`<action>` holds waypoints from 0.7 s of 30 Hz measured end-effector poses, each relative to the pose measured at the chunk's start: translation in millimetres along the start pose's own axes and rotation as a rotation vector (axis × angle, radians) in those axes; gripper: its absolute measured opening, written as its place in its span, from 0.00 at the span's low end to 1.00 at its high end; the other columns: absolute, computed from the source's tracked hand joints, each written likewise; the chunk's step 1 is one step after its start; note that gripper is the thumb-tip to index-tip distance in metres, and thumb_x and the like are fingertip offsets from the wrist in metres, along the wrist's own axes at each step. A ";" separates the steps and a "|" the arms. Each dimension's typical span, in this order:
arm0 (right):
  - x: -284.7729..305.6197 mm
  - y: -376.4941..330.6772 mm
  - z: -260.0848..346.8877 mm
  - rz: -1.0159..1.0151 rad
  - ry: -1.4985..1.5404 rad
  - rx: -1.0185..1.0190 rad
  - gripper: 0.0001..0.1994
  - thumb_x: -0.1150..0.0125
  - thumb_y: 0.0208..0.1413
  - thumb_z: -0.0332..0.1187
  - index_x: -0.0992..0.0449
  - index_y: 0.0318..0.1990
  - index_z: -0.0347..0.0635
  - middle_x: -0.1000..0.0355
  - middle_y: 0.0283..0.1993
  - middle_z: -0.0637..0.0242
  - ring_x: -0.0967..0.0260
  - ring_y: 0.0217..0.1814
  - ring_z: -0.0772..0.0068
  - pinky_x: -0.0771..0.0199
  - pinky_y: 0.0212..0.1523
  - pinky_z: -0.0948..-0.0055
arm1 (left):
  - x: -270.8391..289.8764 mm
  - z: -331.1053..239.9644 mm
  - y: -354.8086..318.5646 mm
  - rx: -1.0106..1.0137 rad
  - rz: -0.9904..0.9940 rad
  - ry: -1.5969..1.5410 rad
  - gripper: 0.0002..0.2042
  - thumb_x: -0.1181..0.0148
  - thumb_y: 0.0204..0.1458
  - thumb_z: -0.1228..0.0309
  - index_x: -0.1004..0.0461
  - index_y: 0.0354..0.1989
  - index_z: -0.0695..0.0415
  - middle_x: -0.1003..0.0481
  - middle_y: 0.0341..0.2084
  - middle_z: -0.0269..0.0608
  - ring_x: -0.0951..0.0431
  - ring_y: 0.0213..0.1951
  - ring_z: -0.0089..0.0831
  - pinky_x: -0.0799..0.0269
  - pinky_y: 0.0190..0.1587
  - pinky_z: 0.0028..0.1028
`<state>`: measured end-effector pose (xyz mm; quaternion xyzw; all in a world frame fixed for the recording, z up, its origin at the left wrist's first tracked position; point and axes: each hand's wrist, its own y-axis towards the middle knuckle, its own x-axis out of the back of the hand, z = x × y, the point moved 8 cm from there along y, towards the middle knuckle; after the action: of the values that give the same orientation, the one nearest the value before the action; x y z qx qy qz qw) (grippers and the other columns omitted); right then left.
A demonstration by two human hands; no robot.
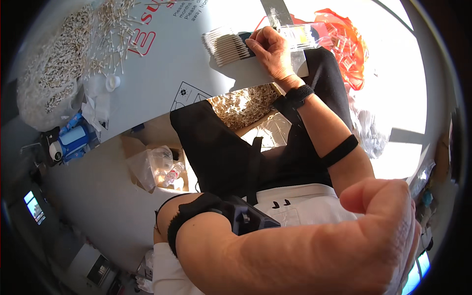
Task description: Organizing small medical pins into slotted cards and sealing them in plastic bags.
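Note:
My right hand (270,48) rests over the table with its fingers curled in and thumb and forefinger close together; what they pinch, if anything, I cannot make out. Touching or just beside its fingertips is a small dark piece (244,37). Left of that, cotton swabs (225,46) lie side by side in an even row. A clear pack of cotton swabs (301,37) is on the hand's other side. My left arm crosses low in front of me, close to the camera. My left hand (386,223) is at the lower right, its fingers mostly hidden behind it.
A big clear bag of cotton swabs (61,64) and loose swabs (110,34) occupy the table's left. A white cap (112,82) lies nearby. Red plastic bag (346,51) with clear packs sits right. Below the table edge stands a box of swabs (243,105); another box (135,160) holds plastic.

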<state>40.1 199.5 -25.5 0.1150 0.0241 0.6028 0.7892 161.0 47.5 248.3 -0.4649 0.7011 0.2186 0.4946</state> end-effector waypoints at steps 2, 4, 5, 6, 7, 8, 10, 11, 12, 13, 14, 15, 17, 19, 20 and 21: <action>-5.1 -3.9 -2.8 -0.006 0.028 0.000 0.10 0.36 0.54 0.23 0.33 0.27 0.39 0.33 0.27 0.75 0.43 0.27 0.87 0.39 0.29 0.84 | 1.2 0.7 -4.3 0.005 -0.030 -0.035 0.18 0.63 0.65 0.67 0.36 0.19 0.49 0.35 0.19 0.28 0.37 0.25 0.22 0.58 0.69 0.34; -8.4 -1.1 1.6 0.023 -0.028 0.005 0.10 0.37 0.54 0.23 0.34 0.26 0.40 0.33 0.27 0.75 0.44 0.27 0.88 0.39 0.28 0.84 | -4.2 4.1 -3.6 -0.003 -0.043 -0.083 0.19 0.64 0.65 0.67 0.36 0.19 0.49 0.35 0.18 0.27 0.37 0.24 0.22 0.59 0.70 0.34; -10.0 -3.3 3.6 0.012 -0.029 -0.016 0.10 0.36 0.53 0.22 0.34 0.26 0.39 0.33 0.26 0.75 0.44 0.27 0.88 0.40 0.28 0.84 | -4.3 5.8 -5.3 0.003 -0.055 -0.106 0.20 0.64 0.65 0.67 0.36 0.18 0.48 0.35 0.18 0.27 0.37 0.24 0.21 0.59 0.70 0.34; -9.4 -3.8 3.8 0.014 -0.028 -0.020 0.10 0.36 0.53 0.22 0.34 0.26 0.39 0.33 0.26 0.75 0.44 0.27 0.88 0.40 0.28 0.84 | -4.5 7.7 -7.0 0.008 -0.067 -0.130 0.20 0.64 0.65 0.67 0.36 0.18 0.48 0.35 0.18 0.27 0.37 0.24 0.21 0.59 0.70 0.34; -8.2 -3.5 4.1 0.014 -0.007 -0.012 0.10 0.36 0.53 0.23 0.33 0.26 0.39 0.34 0.26 0.75 0.44 0.26 0.88 0.40 0.28 0.84 | -4.6 9.5 -8.7 0.013 -0.079 -0.153 0.20 0.64 0.66 0.67 0.36 0.18 0.48 0.36 0.17 0.26 0.37 0.23 0.21 0.59 0.70 0.34; -5.9 -1.3 4.0 0.011 0.013 0.001 0.10 0.36 0.53 0.23 0.33 0.26 0.39 0.34 0.26 0.75 0.45 0.26 0.87 0.40 0.28 0.84 | -5.8 11.6 -8.9 0.018 -0.085 -0.177 0.21 0.65 0.66 0.67 0.36 0.17 0.48 0.36 0.17 0.26 0.37 0.23 0.21 0.60 0.70 0.34; -4.5 -2.2 3.9 0.001 -0.009 0.023 0.10 0.35 0.52 0.23 0.33 0.26 0.38 0.34 0.25 0.75 0.45 0.25 0.86 0.40 0.28 0.84 | -8.0 16.0 -9.2 0.029 -0.096 -0.224 0.21 0.65 0.66 0.67 0.36 0.16 0.47 0.36 0.16 0.26 0.38 0.22 0.20 0.60 0.70 0.34; -5.7 -2.4 3.7 0.003 -0.024 0.017 0.10 0.35 0.52 0.23 0.33 0.26 0.38 0.34 0.25 0.75 0.45 0.26 0.86 0.40 0.28 0.84 | -8.8 18.2 -9.4 0.035 -0.103 -0.248 0.22 0.66 0.66 0.67 0.36 0.16 0.47 0.36 0.16 0.25 0.38 0.22 0.20 0.61 0.71 0.34; -7.1 -2.8 3.4 0.005 -0.038 0.010 0.10 0.35 0.52 0.23 0.33 0.26 0.39 0.34 0.26 0.74 0.45 0.26 0.86 0.40 0.28 0.83 | -9.5 20.5 -9.5 0.040 -0.109 -0.273 0.22 0.66 0.66 0.67 0.36 0.16 0.47 0.36 0.15 0.25 0.38 0.22 0.20 0.61 0.71 0.34; -9.8 -3.7 2.2 0.020 -0.033 -0.007 0.10 0.35 0.52 0.23 0.33 0.26 0.39 0.34 0.27 0.74 0.44 0.27 0.86 0.39 0.28 0.83 | -10.1 22.8 -9.6 0.047 -0.116 -0.298 0.23 0.66 0.66 0.67 0.37 0.15 0.47 0.36 0.15 0.25 0.38 0.22 0.20 0.61 0.71 0.34; -10.0 -3.8 2.7 0.018 -0.037 -0.006 0.10 0.35 0.52 0.23 0.33 0.26 0.39 0.34 0.27 0.74 0.44 0.27 0.86 0.39 0.28 0.83 | -10.8 24.6 -9.4 0.054 -0.121 -0.323 0.23 0.66 0.66 0.67 0.37 0.15 0.47 0.36 0.15 0.25 0.38 0.21 0.20 0.62 0.71 0.34; -9.7 -3.8 4.6 0.015 -0.054 -0.003 0.10 0.35 0.52 0.24 0.33 0.26 0.39 0.34 0.28 0.74 0.44 0.27 0.86 0.39 0.28 0.83 | -11.3 26.5 -9.1 0.062 -0.126 -0.347 0.23 0.67 0.67 0.67 0.37 0.15 0.46 0.37 0.14 0.24 0.38 0.21 0.19 0.62 0.71 0.34; -2.6 -1.9 2.9 -0.011 -0.058 0.058 0.11 0.35 0.52 0.24 0.34 0.26 0.39 0.33 0.28 0.73 0.43 0.27 0.86 0.38 0.29 0.83 | -11.7 30.5 -7.9 0.082 -0.138 -0.398 0.24 0.67 0.67 0.67 0.37 0.14 0.46 0.37 0.14 0.24 0.39 0.20 0.19 0.62 0.72 0.34; -2.6 -1.6 3.3 -0.001 -0.051 0.009 0.11 0.35 0.52 0.24 0.34 0.26 0.39 0.33 0.28 0.73 0.43 0.27 0.86 0.38 0.28 0.83 | -11.5 37.7 -9.4 0.108 -0.163 -0.449 0.25 0.68 0.67 0.67 0.37 0.13 0.46 0.37 0.13 0.23 0.39 0.20 0.19 0.63 0.72 0.34; -1.6 0.4 1.3 0.012 -0.048 -0.028 0.11 0.35 0.52 0.24 0.33 0.26 0.40 0.33 0.28 0.74 0.43 0.27 0.86 0.38 0.28 0.83 | -12.4 41.9 -7.6 0.123 -0.170 -0.479 0.25 0.68 0.67 0.67 0.37 0.13 0.45 0.37 0.13 0.23 0.39 0.19 0.18 0.63 0.72 0.34; -4.2 -1.3 3.1 -0.018 -0.082 0.025 0.10 0.35 0.52 0.25 0.33 0.26 0.40 0.34 0.27 0.75 0.43 0.26 0.87 0.38 0.27 0.84 | -13.4 46.4 -5.5 0.141 -0.176 -0.510 0.26 0.68 0.67 0.67 0.37 0.12 0.45 0.37 0.12 0.23 0.39 0.19 0.18 0.64 0.72 0.34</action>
<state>40.8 194.7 -23.1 0.1494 0.0002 0.5900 0.7935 189.6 86.3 241.9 -0.4183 0.5244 0.2353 0.7033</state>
